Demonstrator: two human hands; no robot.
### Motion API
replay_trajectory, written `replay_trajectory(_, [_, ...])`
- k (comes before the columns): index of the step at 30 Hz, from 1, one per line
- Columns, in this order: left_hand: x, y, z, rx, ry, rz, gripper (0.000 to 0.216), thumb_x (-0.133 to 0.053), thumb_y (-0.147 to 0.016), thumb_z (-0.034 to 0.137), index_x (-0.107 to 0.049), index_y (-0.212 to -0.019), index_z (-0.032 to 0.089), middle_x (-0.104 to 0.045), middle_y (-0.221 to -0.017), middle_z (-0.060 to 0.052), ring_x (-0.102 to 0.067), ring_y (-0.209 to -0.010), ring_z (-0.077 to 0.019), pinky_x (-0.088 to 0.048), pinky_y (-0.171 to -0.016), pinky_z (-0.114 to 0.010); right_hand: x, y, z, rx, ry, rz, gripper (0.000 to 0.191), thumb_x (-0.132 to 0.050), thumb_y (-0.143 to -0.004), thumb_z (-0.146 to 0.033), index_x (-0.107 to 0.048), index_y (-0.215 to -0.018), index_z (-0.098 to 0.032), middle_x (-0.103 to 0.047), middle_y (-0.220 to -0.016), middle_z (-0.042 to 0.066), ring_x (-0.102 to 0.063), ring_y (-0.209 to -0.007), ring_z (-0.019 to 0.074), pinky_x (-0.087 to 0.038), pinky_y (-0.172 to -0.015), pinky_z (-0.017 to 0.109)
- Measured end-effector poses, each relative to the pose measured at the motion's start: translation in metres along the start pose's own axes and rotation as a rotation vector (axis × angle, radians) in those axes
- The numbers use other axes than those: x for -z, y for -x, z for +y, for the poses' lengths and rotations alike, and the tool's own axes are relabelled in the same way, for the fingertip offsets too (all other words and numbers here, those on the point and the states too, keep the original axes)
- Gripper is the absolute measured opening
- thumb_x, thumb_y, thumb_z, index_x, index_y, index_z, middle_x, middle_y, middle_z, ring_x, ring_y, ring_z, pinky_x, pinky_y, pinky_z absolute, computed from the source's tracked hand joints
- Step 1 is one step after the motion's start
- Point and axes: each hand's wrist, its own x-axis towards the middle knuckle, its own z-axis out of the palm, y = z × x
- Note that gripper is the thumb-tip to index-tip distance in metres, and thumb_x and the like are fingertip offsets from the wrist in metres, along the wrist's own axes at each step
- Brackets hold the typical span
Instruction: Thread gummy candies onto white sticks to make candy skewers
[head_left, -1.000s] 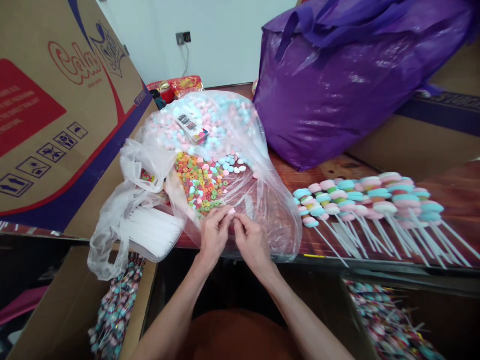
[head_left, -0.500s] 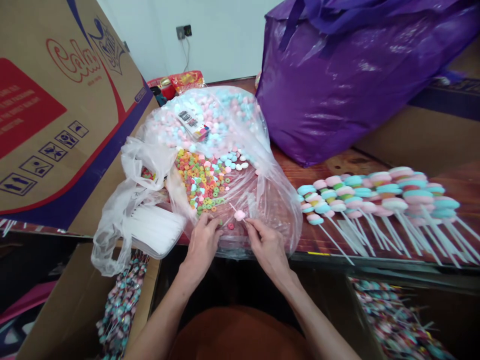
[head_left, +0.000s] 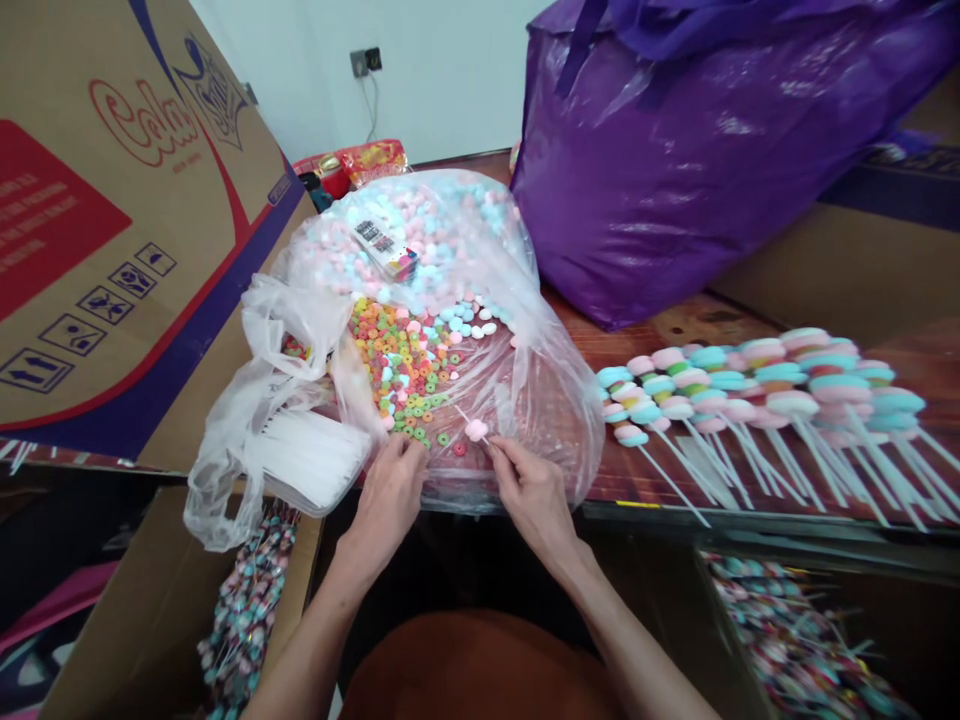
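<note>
My right hand (head_left: 534, 492) pinches a thin white lollipop stick (head_left: 463, 411) between thumb and fingertips. A pink marshmallow (head_left: 476, 430) is threaded on the stick, whose bare tip points up and to the left. My left hand (head_left: 391, 485) is closed at the near edge of the ring candies (head_left: 409, 360), fingers bent downward; whatever lies between its fingertips is hidden. A single red ring candy (head_left: 459, 449) rests on the clear plastic between the hands. Behind them, a large clear plastic bag (head_left: 551, 400) holds pink, blue and white marshmallows (head_left: 450, 215).
Finished-looking marshmallow skewers (head_left: 795, 400) lie in a row at right. White sticks (head_left: 311, 455) sit in plastic at left. A purple bag (head_left: 675, 170) and a large carton (head_left: 202, 290) flank the work area. Boxes of wrapped skewers (head_left: 244, 620) stand below the table edge.
My left hand has shifted a little left, toward the ring candies and away from the stick. My right hand stays nearly in place with the stick and marshmallow.
</note>
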Motion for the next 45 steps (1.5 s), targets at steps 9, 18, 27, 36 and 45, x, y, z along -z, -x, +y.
replay_trajectory(9, [-0.012, -0.022, -0.006, 0.037, 0.485, 0.232, 0.011, -0.053, -0.087, 0.011, -0.060, -0.092, 0.018, -0.062, -0.085, -0.002, -0.060, -0.079, -0.0151, -0.047, -0.073, -0.026, -0.002, 0.001, 0.002, 0.017, 0.019, -0.002, 0.026, -0.046, -0.098, -0.023, -0.071, -0.098, -0.016, -0.075, -0.080, 0.006, -0.070, -0.066, 0.0181, -0.051, -0.067, 0.026])
replay_trajectory(18, [-0.027, -0.044, 0.008, -0.042, 0.233, 0.127, 0.031, -0.048, -0.089, 0.007, -0.073, -0.102, 0.020, -0.059, -0.098, -0.007, -0.058, -0.091, -0.0192, -0.051, -0.087, -0.034, -0.001, 0.002, 0.002, 0.032, 0.030, -0.004, 0.027, -0.044, -0.099, -0.024, -0.070, -0.097, -0.017, -0.075, -0.079, 0.006, -0.071, -0.068, 0.0189, -0.051, -0.066, 0.027])
replay_trajectory(27, [-0.031, -0.037, 0.004, -0.034, 0.247, 0.183, 0.023, -0.048, -0.088, 0.009, -0.069, -0.093, 0.018, -0.058, -0.091, -0.006, -0.056, -0.084, -0.0173, -0.051, -0.080, -0.032, -0.001, 0.002, 0.002, 0.053, 0.012, 0.001, 0.026, -0.045, -0.099, -0.023, -0.070, -0.097, -0.017, -0.075, -0.082, 0.006, -0.071, -0.070, 0.0186, -0.052, -0.069, 0.027])
replay_trajectory(36, [-0.021, -0.043, 0.005, 0.378, 1.097, 0.211, 0.027, -0.071, -0.077, 0.032, -0.067, -0.098, 0.015, -0.069, -0.075, -0.001, -0.063, -0.065, -0.0131, -0.049, -0.060, -0.023, -0.002, 0.005, 0.005, 0.121, -0.110, 0.002, 0.022, -0.051, -0.096, -0.023, -0.072, -0.100, -0.020, -0.078, -0.092, 0.007, -0.075, -0.083, 0.0210, -0.058, -0.075, 0.029])
replay_trajectory(45, [-0.026, -0.045, 0.007, 0.315, 1.258, 0.312, 0.029, -0.078, -0.072, 0.032, -0.070, -0.094, 0.015, -0.073, -0.076, -0.001, -0.067, -0.071, -0.0126, -0.051, -0.071, -0.024, -0.003, 0.003, 0.003, 0.131, -0.115, -0.045, 0.024, -0.050, -0.097, -0.024, -0.073, -0.101, -0.020, -0.078, -0.096, 0.008, -0.076, -0.086, 0.0216, -0.060, -0.078, 0.031])
